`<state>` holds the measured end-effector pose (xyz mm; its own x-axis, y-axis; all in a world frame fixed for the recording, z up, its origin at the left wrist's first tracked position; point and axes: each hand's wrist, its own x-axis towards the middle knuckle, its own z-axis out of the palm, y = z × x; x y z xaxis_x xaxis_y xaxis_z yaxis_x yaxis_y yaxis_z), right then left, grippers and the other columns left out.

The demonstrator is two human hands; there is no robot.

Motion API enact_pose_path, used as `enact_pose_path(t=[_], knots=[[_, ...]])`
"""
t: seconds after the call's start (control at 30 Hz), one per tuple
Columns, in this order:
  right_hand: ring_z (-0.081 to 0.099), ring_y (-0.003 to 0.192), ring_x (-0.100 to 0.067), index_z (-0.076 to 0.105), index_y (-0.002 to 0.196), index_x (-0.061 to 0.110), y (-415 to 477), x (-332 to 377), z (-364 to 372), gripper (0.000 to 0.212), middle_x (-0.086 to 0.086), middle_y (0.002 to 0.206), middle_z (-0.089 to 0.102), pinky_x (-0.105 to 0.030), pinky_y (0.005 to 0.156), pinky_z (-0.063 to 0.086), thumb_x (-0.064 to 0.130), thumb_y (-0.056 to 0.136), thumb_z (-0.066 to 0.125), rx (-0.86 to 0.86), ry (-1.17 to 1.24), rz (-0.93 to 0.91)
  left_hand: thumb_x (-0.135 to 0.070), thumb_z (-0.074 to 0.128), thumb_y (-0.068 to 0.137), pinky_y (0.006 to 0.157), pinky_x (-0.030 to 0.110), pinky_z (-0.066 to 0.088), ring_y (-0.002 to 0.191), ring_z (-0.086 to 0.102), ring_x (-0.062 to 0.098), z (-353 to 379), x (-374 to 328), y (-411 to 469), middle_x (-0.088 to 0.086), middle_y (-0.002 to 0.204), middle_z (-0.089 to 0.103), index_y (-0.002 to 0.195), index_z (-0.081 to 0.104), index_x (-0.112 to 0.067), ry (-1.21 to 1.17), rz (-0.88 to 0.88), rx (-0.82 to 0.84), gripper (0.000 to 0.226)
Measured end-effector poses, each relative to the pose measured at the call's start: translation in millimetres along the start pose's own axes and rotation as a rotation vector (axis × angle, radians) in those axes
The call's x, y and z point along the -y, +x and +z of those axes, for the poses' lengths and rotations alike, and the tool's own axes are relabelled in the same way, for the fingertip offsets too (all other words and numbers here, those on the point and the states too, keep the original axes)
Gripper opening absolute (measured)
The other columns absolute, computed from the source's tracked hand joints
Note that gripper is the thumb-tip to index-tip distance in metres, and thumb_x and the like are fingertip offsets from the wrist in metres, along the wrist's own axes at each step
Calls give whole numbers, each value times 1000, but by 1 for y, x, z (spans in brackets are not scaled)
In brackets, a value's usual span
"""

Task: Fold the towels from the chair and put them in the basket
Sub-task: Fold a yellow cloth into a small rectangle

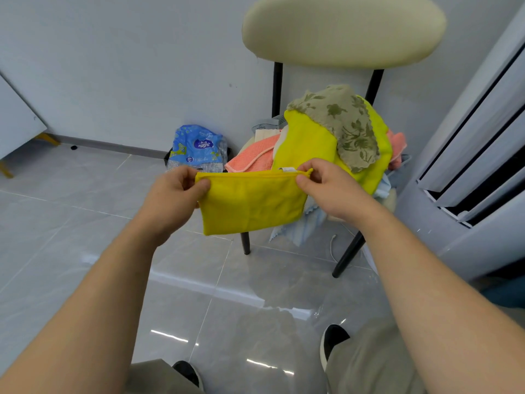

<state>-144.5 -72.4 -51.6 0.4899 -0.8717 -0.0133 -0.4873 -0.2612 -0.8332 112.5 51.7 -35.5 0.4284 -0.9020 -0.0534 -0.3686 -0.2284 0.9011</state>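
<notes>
A yellow towel point(251, 203), folded in half, hangs in the air in front of the chair point(341, 27). My left hand point(173, 200) pinches its top left corner and my right hand point(329, 189) pinches its top right corner, next to a small white label. Behind it, a heap of towels lies on the chair seat: a lime-yellow one point(306, 140), an olive floral one point(346, 120) on top, a salmon-pink one point(252, 157) at the left, and a pale blue one point(306, 226) hanging off the front. No basket is in view.
A blue printed plastic pack point(197, 146) stands on the grey tiled floor against the wall, left of the chair. A tall white appliance point(483, 155) stands close at the right. A white cable point(332, 245) lies under the chair. My shoes point(332, 342) are near the bottom edge.
</notes>
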Motion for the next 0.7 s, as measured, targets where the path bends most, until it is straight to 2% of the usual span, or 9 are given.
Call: enact_pose_path(t=[0.1,0.17,0.23,0.3,0.37,0.43,0.53,0.6,0.7], knots=[[52,82,-13,60,97,27,3,9,4,17,-1,85,56,-35,76,40,42,90,58,-45,267,-5,-52,60,85,99,59,49,110,61,34,9,-3,1,11,114,67,98,63,-26,-162,-44,-84,29],[48,79,-15,59,93,27,2,11,6,8,-2,81,52,-36,74,38,34,95,60,-37,203,-21,-46,55,95,92,50,50,98,59,24,17,-7,0,3,105,65,99,59,-26,-122,-10,-172,21],[44,68,-13,59,92,27,2,7,9,6,7,67,48,-33,66,35,24,97,62,22,95,-16,-35,50,102,79,38,44,90,55,18,23,-8,1,-6,93,60,104,54,-23,5,68,-253,13],[44,59,-9,61,94,27,0,4,9,9,16,54,49,-28,59,35,19,93,66,90,25,15,-33,52,102,75,30,38,88,54,15,27,-9,-1,-10,90,59,106,55,-25,89,160,-276,9],[55,65,-7,62,107,26,-3,4,8,25,17,67,62,-23,58,41,16,86,71,180,-37,78,-32,56,101,73,29,40,86,55,12,26,-8,-1,-12,91,61,106,57,-29,123,232,-272,6],[63,79,-10,60,122,30,-6,2,6,50,9,87,68,-25,64,48,16,77,74,235,-94,98,-32,61,98,70,24,42,80,55,8,25,-6,-2,-17,88,61,103,59,-33,110,267,-277,6],[57,71,-9,53,133,34,-8,2,8,67,9,78,62,-26,62,45,8,75,74,322,-145,103,-30,67,94,70,21,43,77,55,0,26,-6,-4,-19,84,63,99,63,-37,112,316,-255,10],[55,75,-7,47,141,34,-11,5,10,75,12,82,57,-26,67,46,11,76,77,401,-195,122,-28,71,91,71,13,41,77,55,-7,29,-6,-7,-21,80,62,96,65,-38,160,348,-207,13],[57,113,-11,35,151,36,-18,11,17,85,5,131,54,-30,95,51,32,81,81,472,-249,97,-26,73,89,69,2,36,79,53,-15,36,-7,-14,-24,78,60,99,72,-30,313,448,-109,11]])
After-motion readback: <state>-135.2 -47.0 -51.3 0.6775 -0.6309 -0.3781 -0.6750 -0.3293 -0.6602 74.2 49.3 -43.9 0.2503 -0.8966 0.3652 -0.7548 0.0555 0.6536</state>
